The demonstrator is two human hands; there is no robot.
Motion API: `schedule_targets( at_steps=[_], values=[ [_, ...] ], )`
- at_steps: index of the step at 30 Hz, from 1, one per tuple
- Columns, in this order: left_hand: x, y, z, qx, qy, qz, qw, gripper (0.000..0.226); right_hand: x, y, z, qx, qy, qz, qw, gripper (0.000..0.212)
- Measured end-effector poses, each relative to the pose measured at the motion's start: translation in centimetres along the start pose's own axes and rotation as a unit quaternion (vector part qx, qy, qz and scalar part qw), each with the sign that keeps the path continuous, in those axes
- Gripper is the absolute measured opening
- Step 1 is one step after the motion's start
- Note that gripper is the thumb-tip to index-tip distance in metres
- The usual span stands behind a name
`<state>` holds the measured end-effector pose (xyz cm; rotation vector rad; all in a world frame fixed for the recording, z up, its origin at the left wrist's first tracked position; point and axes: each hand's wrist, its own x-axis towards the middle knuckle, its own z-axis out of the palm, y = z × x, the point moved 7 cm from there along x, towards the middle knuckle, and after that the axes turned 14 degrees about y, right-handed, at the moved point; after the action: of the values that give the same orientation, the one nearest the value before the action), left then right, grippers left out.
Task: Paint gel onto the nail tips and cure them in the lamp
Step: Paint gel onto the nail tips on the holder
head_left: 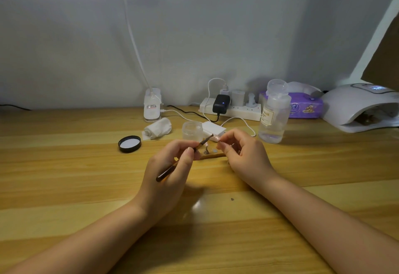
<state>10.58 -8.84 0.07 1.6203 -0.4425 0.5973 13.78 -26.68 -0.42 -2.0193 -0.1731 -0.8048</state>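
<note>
Left hand (172,165) grips the brush (183,158) while right hand (244,155) pinches a nail tip (216,138) at its bristles (lamp (358,109) sits at the counter's (86,187) far right edge).

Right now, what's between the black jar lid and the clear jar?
Head view: a crumpled white wipe lies between the black lid and the open clear jar, set slightly behind their line; otherwise bare wood table.

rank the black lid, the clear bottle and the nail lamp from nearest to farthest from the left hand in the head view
From the left hand, which holds the brush:
1. Black lid, just to its left on the table.
2. Clear bottle, past the right hand, toward the back right.
3. Nail lamp, at the far right edge of the table.
</note>
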Motion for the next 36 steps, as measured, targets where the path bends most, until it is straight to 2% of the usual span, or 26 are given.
schedule_targets(
  at_steps=[12, 17, 26, 30, 33, 36],
  values=[
    [-0.2, 0.2, 0.0, -0.042, -0.020, -0.012, 0.999, 0.032, 0.0, 0.1, 0.0, -0.001, 0.004, 0.000, 1.000, 0.014],
    [-0.1, 0.4, -0.1, -0.038, -0.005, 0.005, 0.999, 0.032, 0.0, 0.1, 0.0, -0.001, 0.004, 0.002, 1.000, 0.012],
    [-0.2, 0.6, -0.1, -0.038, -0.018, 0.012, 0.999, 0.029, 0.0, 0.3, -0.1, -0.008, 0.012, 0.003, 1.000, 0.008],
    [0.5, 0.8, -0.6, 0.009, 0.032, 0.054, 0.998, 0.020, 0.0, 0.2, -0.2, 0.002, 0.019, 0.019, 1.000, 0.003],
    [0.8, -0.1, -0.7, 0.081, 0.036, 0.046, 0.995, 0.011, -0.1, 0.2, -0.3, 0.011, 0.018, 0.032, 0.999, 0.006],
    [0.9, -1.4, -0.3, 0.154, -0.002, 0.015, 0.988, 0.028, -0.1, 0.3, -0.2, 0.014, 0.008, 0.038, 0.999, 0.012]
  ],
)
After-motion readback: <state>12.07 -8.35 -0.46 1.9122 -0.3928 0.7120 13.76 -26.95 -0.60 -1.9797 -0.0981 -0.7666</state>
